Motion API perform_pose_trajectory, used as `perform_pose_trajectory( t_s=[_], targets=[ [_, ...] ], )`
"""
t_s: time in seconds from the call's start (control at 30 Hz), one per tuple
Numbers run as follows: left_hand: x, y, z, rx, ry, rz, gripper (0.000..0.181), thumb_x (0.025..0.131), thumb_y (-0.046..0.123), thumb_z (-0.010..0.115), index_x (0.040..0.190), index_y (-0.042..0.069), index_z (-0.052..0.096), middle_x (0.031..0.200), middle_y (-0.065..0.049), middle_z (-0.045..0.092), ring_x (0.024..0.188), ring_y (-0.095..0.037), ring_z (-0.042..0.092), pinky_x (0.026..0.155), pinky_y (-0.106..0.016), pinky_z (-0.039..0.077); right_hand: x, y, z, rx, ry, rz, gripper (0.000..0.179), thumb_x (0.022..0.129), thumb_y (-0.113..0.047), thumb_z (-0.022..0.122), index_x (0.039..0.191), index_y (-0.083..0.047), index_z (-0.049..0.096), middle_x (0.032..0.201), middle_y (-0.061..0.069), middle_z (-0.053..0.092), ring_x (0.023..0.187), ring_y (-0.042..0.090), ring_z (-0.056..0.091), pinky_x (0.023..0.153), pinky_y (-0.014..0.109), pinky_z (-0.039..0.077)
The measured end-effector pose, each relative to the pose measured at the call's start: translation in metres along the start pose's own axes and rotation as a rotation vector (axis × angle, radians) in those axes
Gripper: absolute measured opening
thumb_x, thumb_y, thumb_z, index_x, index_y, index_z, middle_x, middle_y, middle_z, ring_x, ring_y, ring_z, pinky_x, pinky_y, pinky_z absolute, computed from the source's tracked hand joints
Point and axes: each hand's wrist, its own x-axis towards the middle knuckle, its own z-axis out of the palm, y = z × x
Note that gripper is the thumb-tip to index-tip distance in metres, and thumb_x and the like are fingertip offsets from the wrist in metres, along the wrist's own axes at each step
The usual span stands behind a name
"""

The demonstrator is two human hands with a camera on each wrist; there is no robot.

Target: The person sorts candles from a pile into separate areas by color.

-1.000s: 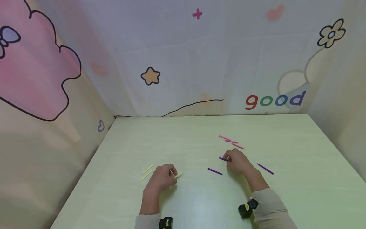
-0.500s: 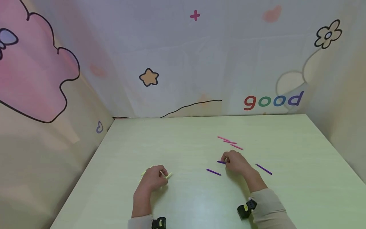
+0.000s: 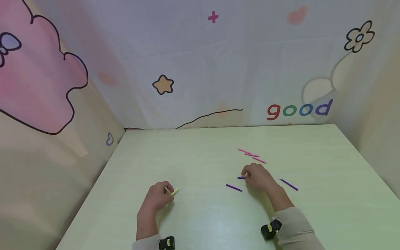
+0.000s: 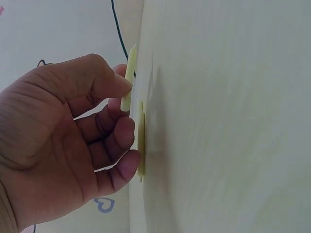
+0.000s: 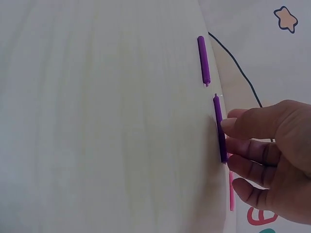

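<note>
My left hand (image 3: pixel 159 195) pinches a thin yellow candle (image 4: pixel 129 77) between thumb and fingers, held just off the table. Beyond the fingers, in the left wrist view, more yellow candle (image 4: pixel 141 145) lies on the table; the left hand hides it in the head view. My right hand (image 3: pixel 257 175) has thumb and fingertips around a purple candle (image 5: pixel 220 128), which is on or very near the tabletop. Another purple candle (image 3: pixel 234 188) lies to its left and a third purple candle (image 3: pixel 289 184) to the right of the wrist.
Three pink candles (image 3: pixel 251 155) lie close together beyond the right hand. The pale table (image 3: pixel 200 222) meets a printed cloth backdrop (image 3: pixel 200 69) at its far edge and at the sides.
My left hand has moved left with the yellow candle, over the spot where two other yellow candles lay. The right hand stays nearly in place; its purple candle has come down and turned slightly.
</note>
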Motion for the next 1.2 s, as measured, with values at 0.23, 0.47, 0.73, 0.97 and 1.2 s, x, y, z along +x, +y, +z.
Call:
perform_pose_trajectory(
  t_s=[0.23, 0.47, 0.73, 0.97, 1.2],
  targets=[
    [-0.006, -0.006, -0.01, 0.022, 0.036, -0.015, 0.019, 0.068, -0.002, 0.06, 0.085, 0.007, 0.063, 0.068, -0.001, 0.05, 0.058, -0.015, 0.045, 0.053, -0.03, 0.038, 0.002, -0.003, -0.003, -0.017, -0.024, 0.027, 0.016, 0.075, -0.001, 0.066, 0.089, -0.007, 0.067, 0.083, 0.003, 0.06, 0.08, 0.023, 0.054, 0.073, 0.043, 0.045],
    [-0.011, -0.018, -0.017, 0.064, 0.08, -0.042, 0.018, 0.068, -0.002, 0.06, 0.083, 0.008, 0.063, 0.068, 0.0, 0.05, 0.06, -0.015, 0.045, 0.054, -0.03, 0.037, 0.005, -0.005, 0.001, -0.029, -0.031, -0.011, 0.018, 0.072, -0.003, 0.067, 0.089, -0.009, 0.067, 0.083, 0.003, 0.06, 0.08, 0.023, 0.056, 0.069, 0.045, 0.045],
    [-0.011, -0.026, -0.022, 0.106, 0.081, -0.066, 0.017, 0.071, -0.003, 0.059, 0.085, 0.007, 0.063, 0.068, 0.0, 0.05, 0.059, -0.016, 0.044, 0.053, -0.029, 0.036, 0.006, -0.006, 0.003, -0.021, -0.025, 0.037, 0.02, 0.075, 0.001, 0.063, 0.093, -0.006, 0.067, 0.085, 0.007, 0.059, 0.082, 0.025, 0.055, 0.071, 0.045, 0.046],
    [-0.01, -0.028, -0.022, 0.163, 0.08, -0.083, 0.015, 0.07, -0.003, 0.059, 0.082, 0.006, 0.062, 0.07, -0.002, 0.051, 0.062, -0.019, 0.044, 0.055, -0.03, 0.035, 0.007, 0.001, 0.003, 0.019, -0.035, 0.081, 0.017, 0.078, 0.006, 0.059, 0.089, -0.005, 0.066, 0.082, 0.006, 0.057, 0.076, 0.022, 0.051, 0.07, 0.039, 0.045],
    [-0.01, -0.028, -0.022, 0.175, 0.081, -0.09, 0.016, 0.069, -0.004, 0.059, 0.081, 0.006, 0.061, 0.071, -0.003, 0.051, 0.064, -0.02, 0.045, 0.057, -0.031, 0.036, 0.007, 0.005, 0.005, 0.013, -0.037, 0.055, 0.021, 0.077, 0.011, 0.053, 0.083, -0.005, 0.065, 0.08, 0.003, 0.06, 0.074, 0.02, 0.052, 0.071, 0.038, 0.045]
  ],
)
